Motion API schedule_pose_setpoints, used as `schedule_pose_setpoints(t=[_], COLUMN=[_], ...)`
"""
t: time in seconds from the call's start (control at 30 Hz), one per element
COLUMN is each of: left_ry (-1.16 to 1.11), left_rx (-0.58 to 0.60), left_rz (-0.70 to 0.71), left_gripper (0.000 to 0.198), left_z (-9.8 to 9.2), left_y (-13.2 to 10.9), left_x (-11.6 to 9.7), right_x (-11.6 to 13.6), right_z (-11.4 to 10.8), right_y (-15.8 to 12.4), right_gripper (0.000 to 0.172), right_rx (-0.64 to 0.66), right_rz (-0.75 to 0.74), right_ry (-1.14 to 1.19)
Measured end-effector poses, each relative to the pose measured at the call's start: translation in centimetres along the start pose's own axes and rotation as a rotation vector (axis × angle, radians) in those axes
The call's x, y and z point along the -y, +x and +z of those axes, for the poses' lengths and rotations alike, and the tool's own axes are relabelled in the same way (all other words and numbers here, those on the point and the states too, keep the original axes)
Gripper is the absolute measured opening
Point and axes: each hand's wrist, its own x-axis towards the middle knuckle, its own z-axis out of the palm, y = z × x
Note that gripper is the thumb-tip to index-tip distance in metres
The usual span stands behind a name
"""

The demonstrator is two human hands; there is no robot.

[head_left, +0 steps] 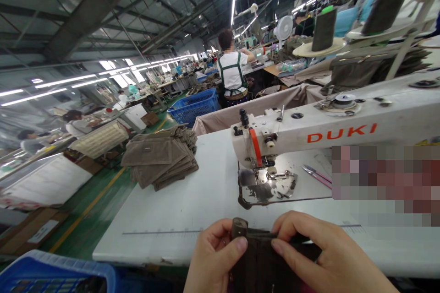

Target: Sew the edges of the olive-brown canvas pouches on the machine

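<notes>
Both hands hold a dark brown sewn fabric piece (pixel 259 256) at the front edge of the sewing table. My left hand (pixel 218 254) pinches its upper left corner, where a folded or rolled bit of cloth sticks up between thumb and fingers. With thumb and fingertips closed, my right hand (pixel 309 247) grips the top edge further right. The lower part of the piece drops out of view. Just beyond the hands stands the head of a white sewing machine (pixel 252 146), its needle area over a metal plate (pixel 268 187).
A stack of brown fabric pieces (pixel 161 155) lies on the white table (pixel 206 192) at left. Pink-handled scissors or snips (pixel 318 176) rest beside the machine. Blue baskets stand at lower left (pixel 62 265) and behind the table (pixel 195 105). A co-worker (pixel 233 68) sits ahead. Thread cones (pixel 324 29) stand upper right.
</notes>
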Motion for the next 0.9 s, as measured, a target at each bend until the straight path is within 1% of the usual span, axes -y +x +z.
schedule_pose_setpoints(t=[0.2, 0.37, 0.43, 0.53, 0.6, 0.67, 0.73, 0.77, 0.83, 0.87, 0.9], left_ry=[-0.004, 0.053, 0.074, 0.128, 0.211, 0.338, 0.535, 0.691, 1.059, 1.239, 1.341], left_rx=[-0.013, -0.040, -0.032, 0.043, 0.132, 0.221, 0.277, 0.288, 0.266, 0.235, 0.197], left_rz=[0.001, -0.007, -0.012, -0.051, -0.112, -0.145, -0.103, -0.038, 0.149, 0.258, 0.339], left_gripper=[0.031, 0.035, 0.035, 0.037, 0.038, 0.034, 0.025, 0.020, 0.013, 0.012, 0.010], left_z=[-0.3, -0.4, -0.4, -0.7, -1.0, -1.4, -1.7, -1.8, -1.7, -1.5, -1.2], left_y=[0.2, 0.4, 0.4, 0.4, 0.7, 1.4, 2.8, 3.8, 6.3, 7.8, 9.2], left_x=[0.4, 0.5, 0.3, -0.4, -1.5, -2.8, -3.9, -4.3, -4.4, -4.2, -3.9], right_x=[-0.1, -0.4, -0.6, -0.6, -0.5, -0.5, -0.8, -1.1, -2.3, -3.0, -3.7], right_z=[0.2, 0.5, 0.7, 0.7, 0.6, 0.6, 1.1, 1.5, 2.8, 3.5, 4.1], right_y=[0.1, 0.2, 0.3, 0.4, 0.5, 0.7, 1.4, 1.8, 3.2, 4.0, 5.0], right_gripper=[0.013, 0.013, 0.012, 0.010, 0.014, 0.027, 0.039, 0.044, 0.046, 0.042, 0.035], right_rx=[0.003, 0.024, 0.036, 0.037, 0.061, 0.161, 0.280, 0.323, 0.329, 0.312, 0.269], right_rz=[-0.012, -0.008, 0.012, 0.022, -0.054, -0.184, -0.297, -0.330, -0.374, -0.397, -0.414], right_ry=[0.001, -0.007, -0.011, -0.013, 0.030, 0.087, 0.108, 0.081, -0.086, -0.213, -0.362])
